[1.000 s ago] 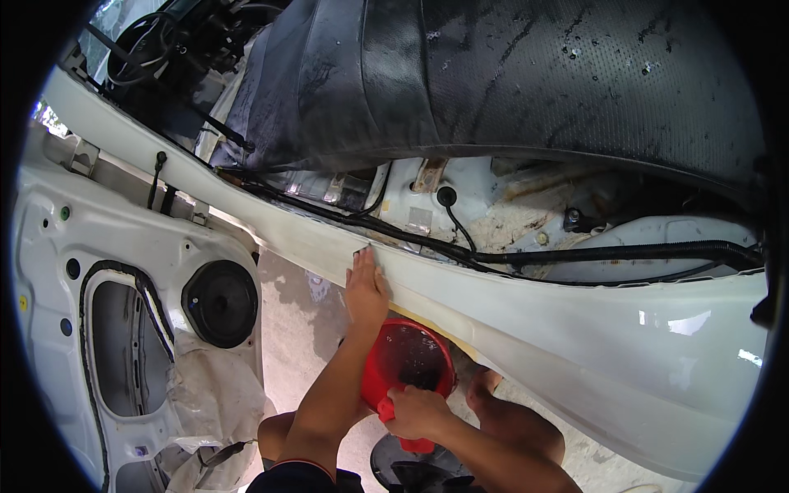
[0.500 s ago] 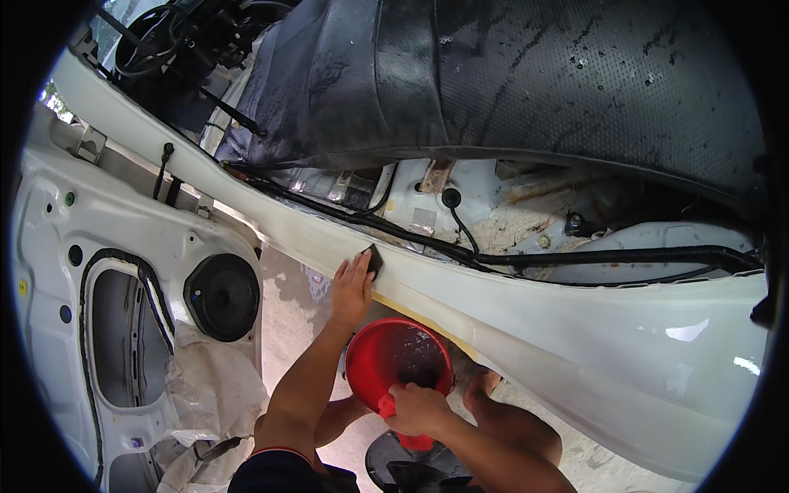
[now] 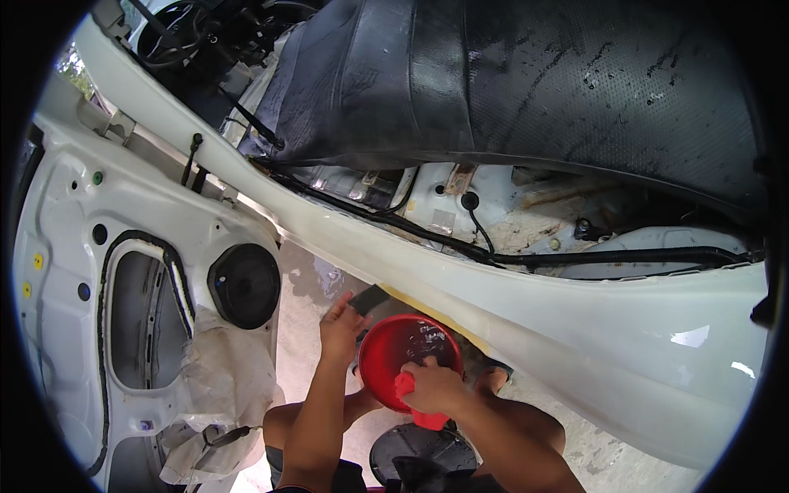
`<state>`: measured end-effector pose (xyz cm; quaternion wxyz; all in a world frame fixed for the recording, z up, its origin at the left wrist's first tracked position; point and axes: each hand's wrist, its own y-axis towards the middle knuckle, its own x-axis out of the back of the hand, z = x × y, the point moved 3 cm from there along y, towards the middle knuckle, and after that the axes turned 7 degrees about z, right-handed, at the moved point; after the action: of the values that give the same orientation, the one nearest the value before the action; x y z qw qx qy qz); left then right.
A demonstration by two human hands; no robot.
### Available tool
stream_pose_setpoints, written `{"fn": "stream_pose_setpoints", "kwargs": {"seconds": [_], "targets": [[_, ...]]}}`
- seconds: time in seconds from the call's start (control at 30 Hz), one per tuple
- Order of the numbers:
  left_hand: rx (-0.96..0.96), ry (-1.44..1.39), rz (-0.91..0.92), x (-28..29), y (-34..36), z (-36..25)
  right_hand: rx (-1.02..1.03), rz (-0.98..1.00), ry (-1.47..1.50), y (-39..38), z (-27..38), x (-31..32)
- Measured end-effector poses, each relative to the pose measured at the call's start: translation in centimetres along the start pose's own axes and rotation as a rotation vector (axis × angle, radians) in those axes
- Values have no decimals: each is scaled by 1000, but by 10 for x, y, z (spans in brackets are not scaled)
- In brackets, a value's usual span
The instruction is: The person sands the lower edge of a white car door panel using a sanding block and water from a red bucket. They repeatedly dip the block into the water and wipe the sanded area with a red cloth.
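Observation:
My left hand (image 3: 337,327) pinches a dark grey sheet of sandpaper (image 3: 370,299) between thumb and fingers. The sheet is by the lower edge of the white door sill (image 3: 329,232); whether it touches the sill I cannot tell. A yellowish strip (image 3: 431,311) runs along that edge. Bunched in my right hand (image 3: 437,389) is a red cloth (image 3: 429,420), held over the near rim of a red bucket (image 3: 383,338). Part of the cloth hangs down outside the bucket. Wet, shiny patches show inside the bucket.
At left stands a white door panel (image 3: 156,215) with a round black speaker (image 3: 245,286) and a torn plastic sheet (image 3: 226,361). A black seat (image 3: 526,90) lies beyond the sill, with a black cable (image 3: 608,259) along it. A round black stool (image 3: 421,453) sits below the bucket.
My left hand has drawn the sandpaper off the sill's upper face, down and toward me to its lower edge. My right hand still grips the cloth at the bucket. The view has shifted slightly.

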<state>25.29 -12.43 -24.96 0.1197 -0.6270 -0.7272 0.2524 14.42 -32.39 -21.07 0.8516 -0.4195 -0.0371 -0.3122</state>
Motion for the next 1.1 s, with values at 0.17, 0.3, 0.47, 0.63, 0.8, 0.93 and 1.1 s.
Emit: {"fn": "stream_pose_setpoints", "kwargs": {"seconds": [0.17,0.3,0.47,0.63,0.8,0.93,1.1], "targets": [[43,76,66,18,-40,13,94,-104,-124,3,8,4],[47,179,6,29,-53,27,235,-132,-139,2,21,8],[-163,698,-59,30,-62,24,416,-11,-68,3,29,2],[-246,1113,23,19,-79,1,429,6,-17,11,18,-8],[8,796,280,24,-86,-19,459,-168,106,18,3,2],[25,171,443,29,-89,-16,534,-4,737,16,-1,16],[187,-263,489,18,-99,18,534,70,821,8,3,25]]}}
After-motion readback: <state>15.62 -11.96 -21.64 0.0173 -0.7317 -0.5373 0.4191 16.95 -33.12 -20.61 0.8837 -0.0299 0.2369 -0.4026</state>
